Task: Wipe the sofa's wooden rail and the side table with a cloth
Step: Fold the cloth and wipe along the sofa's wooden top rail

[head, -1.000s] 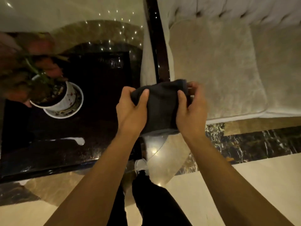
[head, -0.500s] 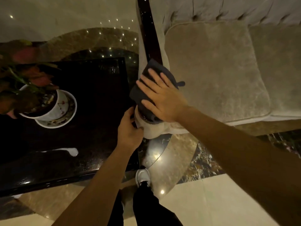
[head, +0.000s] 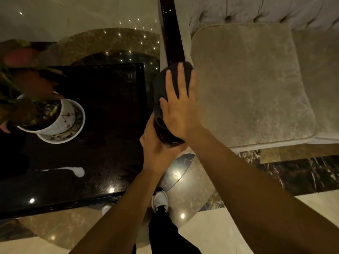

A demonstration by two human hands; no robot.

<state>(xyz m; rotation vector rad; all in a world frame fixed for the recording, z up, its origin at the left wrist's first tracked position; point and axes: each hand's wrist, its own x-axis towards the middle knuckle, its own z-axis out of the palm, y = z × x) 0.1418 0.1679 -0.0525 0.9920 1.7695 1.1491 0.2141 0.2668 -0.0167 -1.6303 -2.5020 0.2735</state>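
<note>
A dark grey cloth [head: 161, 88] lies over the near part of the sofa's dark glossy wooden rail [head: 171, 33], which runs up the armrest. My right hand [head: 178, 105] presses flat on the cloth with straight fingers. My left hand [head: 156, 143] cups the rounded front end of the rail from below and the left, fingers curled round it. The black glossy side table [head: 102, 125] stands left of the armrest.
A white pot with a red-leafed plant [head: 53, 116] sits on a saucer at the table's left. A white smear [head: 77, 170] marks the table near its front edge. The beige sofa cushion [head: 247, 79] is to the right. My shoe [head: 160, 200] stands on the marble floor.
The cloth went from both hands onto the rail. My right hand has slid it further up the rail, and my left hand has closed round the rail's front end.
</note>
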